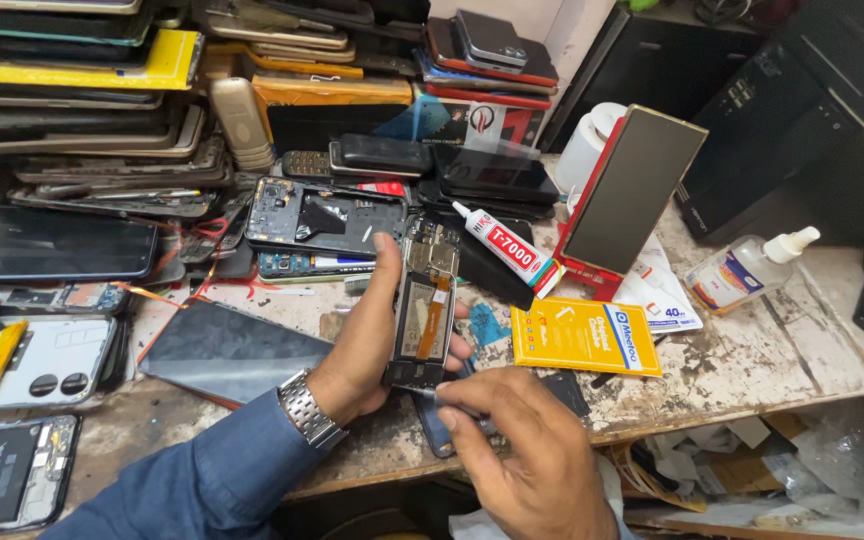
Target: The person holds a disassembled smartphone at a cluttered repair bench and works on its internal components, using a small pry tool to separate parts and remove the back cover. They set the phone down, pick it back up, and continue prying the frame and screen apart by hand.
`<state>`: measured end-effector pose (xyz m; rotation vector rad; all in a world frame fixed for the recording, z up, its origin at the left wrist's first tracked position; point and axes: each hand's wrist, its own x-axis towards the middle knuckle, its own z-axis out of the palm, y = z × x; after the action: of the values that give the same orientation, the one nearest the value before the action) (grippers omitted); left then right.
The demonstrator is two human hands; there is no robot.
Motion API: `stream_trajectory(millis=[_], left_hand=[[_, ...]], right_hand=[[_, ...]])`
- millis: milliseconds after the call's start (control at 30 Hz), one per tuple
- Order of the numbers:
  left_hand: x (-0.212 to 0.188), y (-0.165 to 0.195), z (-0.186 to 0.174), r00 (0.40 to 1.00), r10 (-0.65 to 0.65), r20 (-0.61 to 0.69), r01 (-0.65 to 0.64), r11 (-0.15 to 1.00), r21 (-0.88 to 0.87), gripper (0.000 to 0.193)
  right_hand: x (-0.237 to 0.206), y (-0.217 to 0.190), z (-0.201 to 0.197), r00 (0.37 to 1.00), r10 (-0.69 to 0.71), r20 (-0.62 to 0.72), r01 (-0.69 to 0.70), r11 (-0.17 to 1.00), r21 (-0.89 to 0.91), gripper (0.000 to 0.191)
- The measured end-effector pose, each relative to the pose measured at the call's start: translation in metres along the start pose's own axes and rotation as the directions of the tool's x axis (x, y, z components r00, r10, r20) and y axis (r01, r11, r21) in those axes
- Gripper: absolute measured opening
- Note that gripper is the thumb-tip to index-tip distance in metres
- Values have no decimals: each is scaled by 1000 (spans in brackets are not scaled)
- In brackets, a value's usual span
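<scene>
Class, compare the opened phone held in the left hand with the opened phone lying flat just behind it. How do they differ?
The held opened phone with the orange ribbon cable stands upright in the left hand; the dark opened phone frame lies flat on the bench, untouched. The held one looks narrower. Both have their backs off, showing their insides.

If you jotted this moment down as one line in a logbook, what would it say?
left hand: holds opened phone upright | right hand: thin tool at phone's lower end | nearby: glue tube, yellow packet | surface: worn workbench
</scene>
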<state>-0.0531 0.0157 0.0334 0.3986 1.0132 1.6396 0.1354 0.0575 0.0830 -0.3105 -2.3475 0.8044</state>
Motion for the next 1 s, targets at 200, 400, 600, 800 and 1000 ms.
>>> stream_trajectory(millis=[200,400,600,800,1000], left_hand=[[-1,1,1,1000,23,-20,-23,999,31,94],[-3,8,0,999,-43,-2,43,986,164,92],[-11,1,7,981,-165,99,141,966,216,93],[-10,0,6,975,-199,101,162,941,297,94],[-10,0,5,968,-233,88,194,927,322,89]], right_hand=[[-11,9,-9,994,-95,-61,94,995,-22,22],[-21,31,-34,995,25,-100,-41,986,-160,20],[-33,37,-25,998,55,-37,-59,991,-123,19],[-40,37,-32,998,33,-56,-40,991,-131,19],[-43,54,-36,928,216,-304,-262,957,-120,19]])
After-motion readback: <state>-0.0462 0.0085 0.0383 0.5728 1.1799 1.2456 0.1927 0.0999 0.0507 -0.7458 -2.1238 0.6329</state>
